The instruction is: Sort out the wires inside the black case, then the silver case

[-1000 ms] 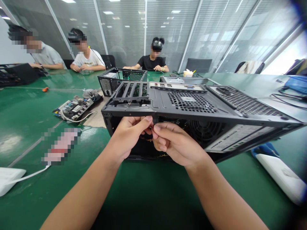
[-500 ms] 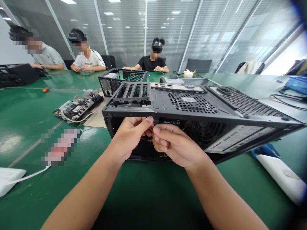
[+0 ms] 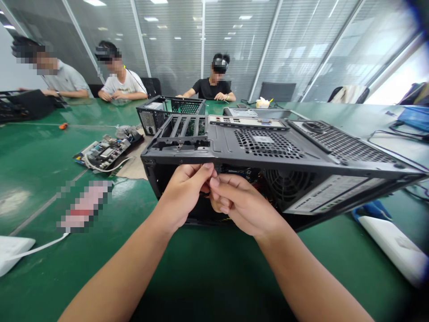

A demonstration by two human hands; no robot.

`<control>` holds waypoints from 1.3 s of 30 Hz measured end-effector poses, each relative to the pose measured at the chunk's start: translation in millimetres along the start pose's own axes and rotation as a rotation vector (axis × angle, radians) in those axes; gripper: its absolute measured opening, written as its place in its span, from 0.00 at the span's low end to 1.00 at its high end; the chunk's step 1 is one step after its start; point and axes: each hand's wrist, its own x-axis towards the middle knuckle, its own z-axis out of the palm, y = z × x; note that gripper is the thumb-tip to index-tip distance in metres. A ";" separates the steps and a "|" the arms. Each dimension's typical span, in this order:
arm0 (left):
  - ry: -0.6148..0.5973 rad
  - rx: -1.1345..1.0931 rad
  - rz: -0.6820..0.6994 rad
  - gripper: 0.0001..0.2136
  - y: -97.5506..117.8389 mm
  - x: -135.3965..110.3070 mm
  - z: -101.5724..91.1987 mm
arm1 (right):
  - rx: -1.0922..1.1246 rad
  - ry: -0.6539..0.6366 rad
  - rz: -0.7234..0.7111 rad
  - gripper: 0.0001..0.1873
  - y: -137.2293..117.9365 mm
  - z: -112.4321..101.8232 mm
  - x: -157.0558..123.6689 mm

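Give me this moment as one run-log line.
left hand: at open side of computer case | right hand: close beside left hand | anything pinched: hidden from view | rear panel: facing up

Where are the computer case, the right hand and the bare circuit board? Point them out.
Computer case (image 3: 278, 148): head view, on the perforated vent of its upward-facing panel.
Right hand (image 3: 241, 199): head view, on its thumb side.
Circuit board (image 3: 107, 152): head view, midway across its component side.
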 end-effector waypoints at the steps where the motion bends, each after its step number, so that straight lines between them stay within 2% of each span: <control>1: 0.001 0.000 0.004 0.12 0.6 -0.3 0.2 | 0.005 0.000 0.000 0.18 -1.3 -0.2 -0.6; 11: 0.143 0.020 0.020 0.09 2.2 -3.5 1.9 | 0.075 0.028 0.039 0.17 -3.2 -1.9 -1.6; 17: 0.158 -0.073 -0.022 0.10 -0.7 -4.4 4.7 | 0.097 0.032 0.053 0.15 -2.2 2.4 -1.5; 20: 0.126 -0.158 -0.023 0.10 -2.7 -4.3 7.4 | 0.081 0.069 0.040 0.14 -1.5 3.9 -0.8; 25: 0.068 -0.240 -0.019 0.11 -6.1 -5.4 12.7 | -0.039 0.147 -0.023 0.12 5.4 4.1 2.2; 30: 0.122 -0.258 -0.021 0.10 -9.3 -5.6 14.2 | -0.296 0.133 -0.089 0.14 12.2 2.4 3.6; 39: 0.161 -0.281 -0.086 0.10 -8.7 -7.8 17.6 | -0.448 0.143 -0.190 0.15 7.2 6.4 1.3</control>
